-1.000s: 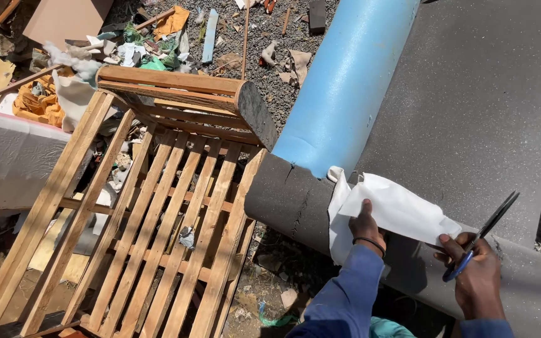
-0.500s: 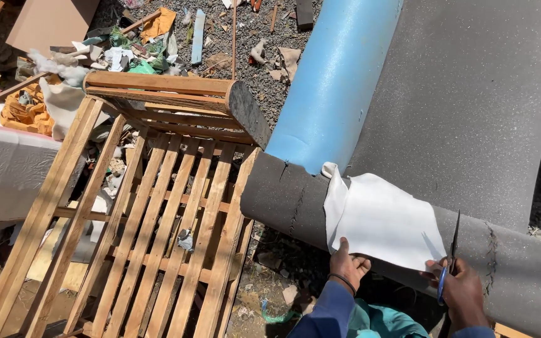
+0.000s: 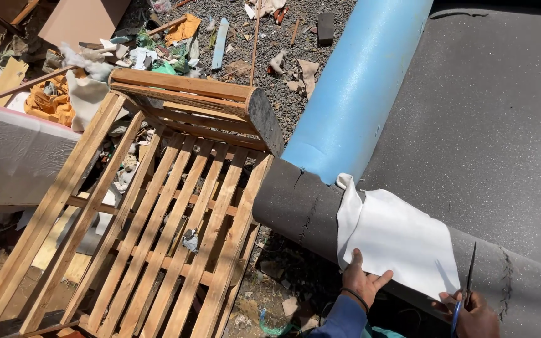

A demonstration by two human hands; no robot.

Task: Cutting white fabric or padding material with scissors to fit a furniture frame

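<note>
Our right hand (image 3: 474, 316) sits at the bottom edge of the view, clenched around blue-handled scissors (image 3: 464, 291). The blades point up along the right edge of the white sheet (image 3: 402, 241); we cannot tell whether they are cutting into it. Our left hand (image 3: 361, 281) lies flat with fingers spread, pressing the sheet's lower edge, not gripping. A dark band circles that wrist, above a blue sleeve (image 3: 345, 316).

The white sheet lies draped over the rounded front edge of the grey foam slab (image 3: 489, 125), its upper left corner curled up just beside the lower end of the blue foam roll (image 3: 361, 81). The roll lies on the slab along its left edge, running up to the top of the view.

Left of the slab stands a slatted wooden frame (image 3: 158, 213), its top corner touching the slab's front edge. Beyond it, gravel ground (image 3: 283, 37) carries scraps of fabric, cardboard and wood. A wrapped white cushion (image 3: 14, 156) sits at the far left.
</note>
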